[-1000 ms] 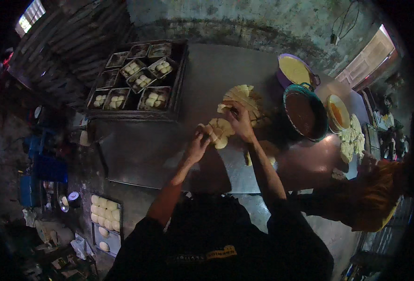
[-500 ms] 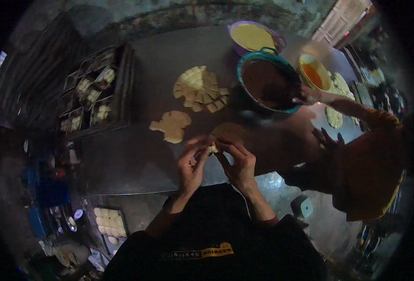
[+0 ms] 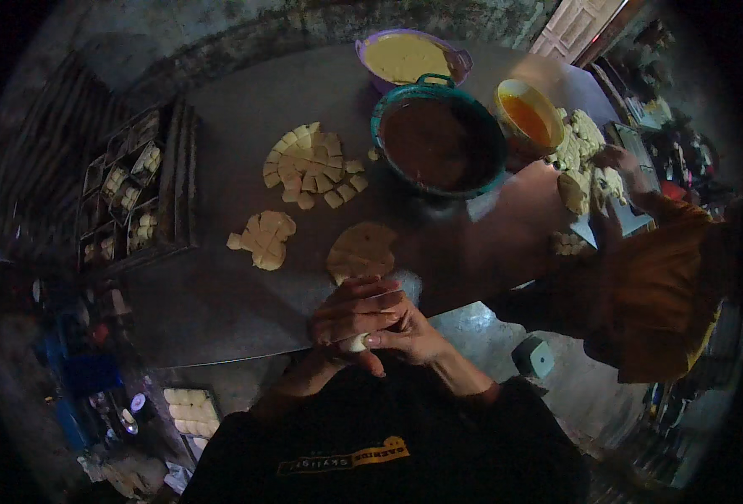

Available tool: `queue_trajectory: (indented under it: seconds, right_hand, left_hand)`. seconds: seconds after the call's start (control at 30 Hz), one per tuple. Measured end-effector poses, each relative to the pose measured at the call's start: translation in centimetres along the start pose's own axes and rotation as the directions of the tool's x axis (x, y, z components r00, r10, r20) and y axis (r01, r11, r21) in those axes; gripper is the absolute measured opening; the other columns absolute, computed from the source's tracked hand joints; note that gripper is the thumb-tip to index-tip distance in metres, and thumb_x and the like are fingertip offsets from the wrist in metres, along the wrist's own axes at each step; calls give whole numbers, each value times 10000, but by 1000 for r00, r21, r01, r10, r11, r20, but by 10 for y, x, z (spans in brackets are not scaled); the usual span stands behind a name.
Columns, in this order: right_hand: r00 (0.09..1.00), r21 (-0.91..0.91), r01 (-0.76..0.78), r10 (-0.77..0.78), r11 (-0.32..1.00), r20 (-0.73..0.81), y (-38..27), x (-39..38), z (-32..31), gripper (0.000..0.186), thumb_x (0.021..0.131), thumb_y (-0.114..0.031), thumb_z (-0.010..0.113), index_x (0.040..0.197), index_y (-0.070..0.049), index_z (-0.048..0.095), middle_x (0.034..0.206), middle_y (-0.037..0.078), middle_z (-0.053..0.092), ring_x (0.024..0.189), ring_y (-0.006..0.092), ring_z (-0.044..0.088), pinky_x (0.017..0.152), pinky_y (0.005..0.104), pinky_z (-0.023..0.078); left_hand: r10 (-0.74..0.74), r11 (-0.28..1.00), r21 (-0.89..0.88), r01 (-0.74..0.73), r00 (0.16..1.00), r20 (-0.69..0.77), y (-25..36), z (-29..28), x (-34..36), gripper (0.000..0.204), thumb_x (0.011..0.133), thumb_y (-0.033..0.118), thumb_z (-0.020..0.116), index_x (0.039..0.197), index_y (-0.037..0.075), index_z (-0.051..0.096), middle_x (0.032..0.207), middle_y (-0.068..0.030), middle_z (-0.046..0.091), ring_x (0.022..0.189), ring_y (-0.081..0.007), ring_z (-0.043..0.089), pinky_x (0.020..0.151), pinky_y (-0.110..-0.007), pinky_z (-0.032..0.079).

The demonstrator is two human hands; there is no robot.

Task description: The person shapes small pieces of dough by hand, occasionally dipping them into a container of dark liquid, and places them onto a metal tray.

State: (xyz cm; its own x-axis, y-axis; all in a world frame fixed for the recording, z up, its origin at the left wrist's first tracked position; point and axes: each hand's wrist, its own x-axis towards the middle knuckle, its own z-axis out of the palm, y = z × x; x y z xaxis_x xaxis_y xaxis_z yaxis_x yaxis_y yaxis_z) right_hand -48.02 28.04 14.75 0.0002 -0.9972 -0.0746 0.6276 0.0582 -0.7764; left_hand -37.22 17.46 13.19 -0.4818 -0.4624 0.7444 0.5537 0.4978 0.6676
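A small pale ball of dough [image 3: 355,343] is cupped between my two hands at the table's near edge. My left hand [image 3: 338,325] lies under and around it, while my right hand [image 3: 412,338] closes over it from the other side. The fingers overlap, hiding most of the ball. Just beyond them is a flat, scored round of dough [image 3: 361,251]. Farther left lie a smaller cut dough piece [image 3: 267,239] and a larger dough disc cut into many squares [image 3: 304,162].
Filling sits in a teal basin [image 3: 439,143], with a purple basin [image 3: 408,59] behind it and a bowl of orange liquid [image 3: 528,118] beside it. A co-worker [image 3: 648,277] stands at right by shaped dough [image 3: 580,143]. Stacked baking tins [image 3: 136,189] stand left.
My hands have come nearer to me and closed together round the dough, which they pinched with fingertips before. The co-worker's arm has moved from the teal basin to the shaped dough.
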Motion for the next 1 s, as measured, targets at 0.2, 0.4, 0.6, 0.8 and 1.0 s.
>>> queue_trajectory:
  seconds: [0.2,0.4,0.6,0.8,1.0]
  right_hand:
    - [932,-309,-169,254,936,258,-42,34,-32,278,935,-208,688,1083,26,660,981,58,681,937,124,622,806,288,498]
    - [953,-989,-79,-302,-126,-38,-110,157,-184,345,972,-312,567,1039,11,668,845,170,704,758,269,693,681,394,540]
    - [965,-642,236,101,-730,241,-101,184,-243,346,937,-220,521,1254,-95,580,922,205,678,858,371,681,702,484,555]
    - [991,-805,-88,-134,-587,-11,-111,175,-205,420,973,-374,467,1252,-78,573,973,244,683,959,428,670,777,532,548]
    - [922,-830,-388,-158,-400,-354,-111,172,-157,470,1016,-430,385,1118,-70,669,965,271,688,938,451,665,792,532,537]
  left_hand:
    - [-402,916,-20,401,914,-49,-2,0,-18,845,837,492,714,1461,76,326,1498,-235,360,1391,-363,399,1123,-531,330]
    - [-663,749,-197,633,723,-196,-7,-20,-23,1019,926,309,696,1576,202,-82,1637,-191,35,1467,-389,241,1134,-546,295]
    - [-751,660,-264,703,606,-263,6,-43,-68,905,966,231,637,1585,200,-22,1637,-185,63,1435,-389,310,1108,-531,339]
    - [-785,617,-309,724,540,-302,8,-74,-109,698,1034,251,507,1577,133,85,1622,-181,142,1358,-354,439,1049,-473,424]
    - [-836,547,-263,794,533,-129,16,-95,-97,508,1057,289,458,1479,27,354,1505,-177,398,1248,-297,562,1013,-411,475]
